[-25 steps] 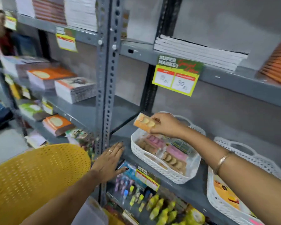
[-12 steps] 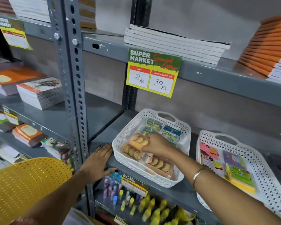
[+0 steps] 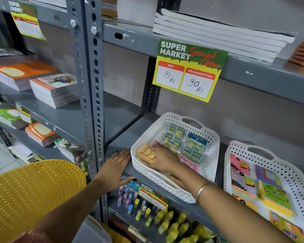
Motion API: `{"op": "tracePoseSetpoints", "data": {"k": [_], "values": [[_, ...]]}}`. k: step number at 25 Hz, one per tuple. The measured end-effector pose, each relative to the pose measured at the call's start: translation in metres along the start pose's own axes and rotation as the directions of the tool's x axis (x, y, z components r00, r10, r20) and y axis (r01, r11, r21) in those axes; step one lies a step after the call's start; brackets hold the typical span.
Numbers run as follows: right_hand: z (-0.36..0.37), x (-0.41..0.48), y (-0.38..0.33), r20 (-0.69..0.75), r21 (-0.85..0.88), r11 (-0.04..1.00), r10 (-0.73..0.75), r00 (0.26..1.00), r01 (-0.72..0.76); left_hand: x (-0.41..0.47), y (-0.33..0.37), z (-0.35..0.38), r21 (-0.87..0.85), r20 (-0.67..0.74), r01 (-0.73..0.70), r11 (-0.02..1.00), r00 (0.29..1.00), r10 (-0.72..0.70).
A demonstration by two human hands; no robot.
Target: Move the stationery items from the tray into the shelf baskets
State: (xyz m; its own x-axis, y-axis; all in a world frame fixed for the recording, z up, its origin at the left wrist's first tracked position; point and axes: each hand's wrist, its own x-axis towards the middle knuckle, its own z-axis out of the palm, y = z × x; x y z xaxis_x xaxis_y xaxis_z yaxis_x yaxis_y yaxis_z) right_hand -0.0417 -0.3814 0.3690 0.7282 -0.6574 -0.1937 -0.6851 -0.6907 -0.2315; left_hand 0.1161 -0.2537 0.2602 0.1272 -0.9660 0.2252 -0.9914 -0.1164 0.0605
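A white lattice basket stands on the grey middle shelf. It holds blue-and-yellow packets at the back and a pink pack at the front. My right hand reaches into the basket's left side, its fingers still on an orange pack of round erasers that lies low among the other packs. My left hand rests flat and open on the shelf's front edge, just left of the basket. A yellow perforated tray fills the lower left; what it holds is hidden.
A second white basket with colourful sticky-note packs stands to the right. A grey slotted upright rises left of my hands. Notebook stacks fill the left and upper shelves. A price sign hangs above. Highlighters hang below.
My right hand has brought the orange eraser pack down from above the basket into its left side. My left hand has stayed on the shelf edge. The camera has moved closer and to the right.
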Motion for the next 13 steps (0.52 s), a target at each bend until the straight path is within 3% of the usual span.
{"op": "tracePoseSetpoints", "data": {"k": [10, 13], "values": [[0.005, -0.009, -0.003, -0.04, -0.021, 1.0, -0.015, 0.999, 0.014, -0.002, 0.003, -0.002, 0.032, -0.031, 0.0, 0.999, 1.0, 0.001], [-0.005, -0.015, -0.005, -0.126, -0.008, 1.0, -0.012, 0.992, 0.011, 0.003, 0.002, 0.003, 0.047, -0.023, -0.017, 0.999, 1.0, 0.018]]}}
